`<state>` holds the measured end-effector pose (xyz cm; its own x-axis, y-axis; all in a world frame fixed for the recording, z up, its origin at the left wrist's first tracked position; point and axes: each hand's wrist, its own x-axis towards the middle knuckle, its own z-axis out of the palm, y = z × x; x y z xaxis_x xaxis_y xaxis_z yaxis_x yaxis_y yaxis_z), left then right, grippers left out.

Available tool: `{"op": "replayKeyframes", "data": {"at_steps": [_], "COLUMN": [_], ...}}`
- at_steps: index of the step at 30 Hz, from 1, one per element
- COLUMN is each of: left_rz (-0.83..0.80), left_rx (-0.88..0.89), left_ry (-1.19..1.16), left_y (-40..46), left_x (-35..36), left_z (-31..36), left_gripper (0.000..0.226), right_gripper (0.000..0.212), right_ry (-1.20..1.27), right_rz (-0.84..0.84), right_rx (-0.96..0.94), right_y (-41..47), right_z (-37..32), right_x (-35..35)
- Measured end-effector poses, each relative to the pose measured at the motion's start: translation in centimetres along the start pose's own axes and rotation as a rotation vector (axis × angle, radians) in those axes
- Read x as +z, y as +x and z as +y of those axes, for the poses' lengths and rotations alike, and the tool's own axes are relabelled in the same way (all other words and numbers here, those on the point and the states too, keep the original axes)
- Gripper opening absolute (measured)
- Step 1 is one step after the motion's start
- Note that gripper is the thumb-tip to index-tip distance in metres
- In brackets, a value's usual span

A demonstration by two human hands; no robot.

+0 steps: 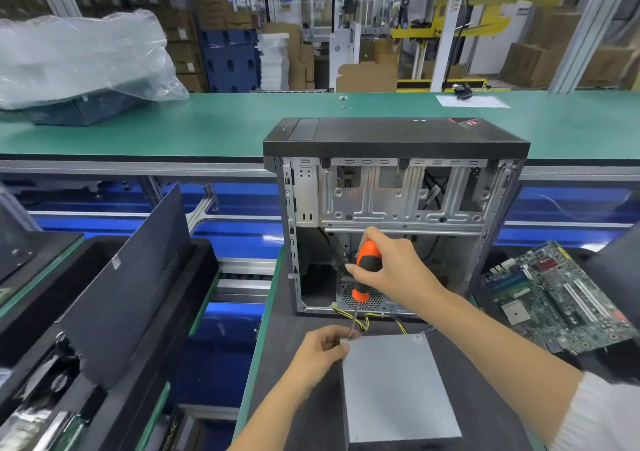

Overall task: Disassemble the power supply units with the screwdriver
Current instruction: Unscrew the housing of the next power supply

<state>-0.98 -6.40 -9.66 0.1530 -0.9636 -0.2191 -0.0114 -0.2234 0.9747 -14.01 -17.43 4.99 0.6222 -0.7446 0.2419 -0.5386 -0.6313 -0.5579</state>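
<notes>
A grey metal power supply unit point(398, 388) lies on the dark mat in front of me, its yellow and black cables point(367, 319) running back into the open computer case point(394, 215). My right hand point(398, 270) grips the orange and black screwdriver point(365, 270), held nearly upright with its tip at the unit's far left corner. My left hand point(322, 350) pinches that same corner beside the screwdriver's shaft. The screw itself is hidden by my fingers.
A green motherboard point(561, 298) lies to the right of the case. A black side panel point(135, 277) leans in a bin at the left. A green conveyor point(214, 124) runs behind, carrying a plastic-wrapped unit point(79, 62) at far left.
</notes>
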Motion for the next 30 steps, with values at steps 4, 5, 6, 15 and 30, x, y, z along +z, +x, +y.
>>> {"op": "replayKeyframes", "data": {"at_steps": [4, 5, 6, 15, 30], "left_rz": [0.0, 0.007, 0.016, 0.096, -0.008], "left_rx": [0.003, 0.008, 0.016, 0.077, 0.192], "left_ry": [0.021, 0.027, 0.038, 0.147, 0.05], "left_y": [0.0, 0.1, 0.1, 0.3, 1.5], "left_x": [-0.1, 0.0, 0.0, 0.6, 0.5], "left_z": [0.1, 0.2, 0.2, 0.7, 2.6], "left_gripper": [0.023, 0.022, 0.02, 0.013, 0.019], "right_gripper": [0.046, 0.052, 0.057, 0.062, 0.026], "right_ry": [-0.258, -0.366, -0.463, -0.783, -0.535], "right_rz": [-0.057, -0.049, -0.037, -0.111, -0.559], "right_rx": [-0.038, -0.065, -0.079, 0.017, -0.067], "right_y": [0.2, 0.2, 0.3, 1.3, 2.1], "right_z": [-1.3, -1.8, -2.4, -4.8, -5.5], "right_x": [-0.8, -1.0, -1.3, -2.6, -4.5]}}
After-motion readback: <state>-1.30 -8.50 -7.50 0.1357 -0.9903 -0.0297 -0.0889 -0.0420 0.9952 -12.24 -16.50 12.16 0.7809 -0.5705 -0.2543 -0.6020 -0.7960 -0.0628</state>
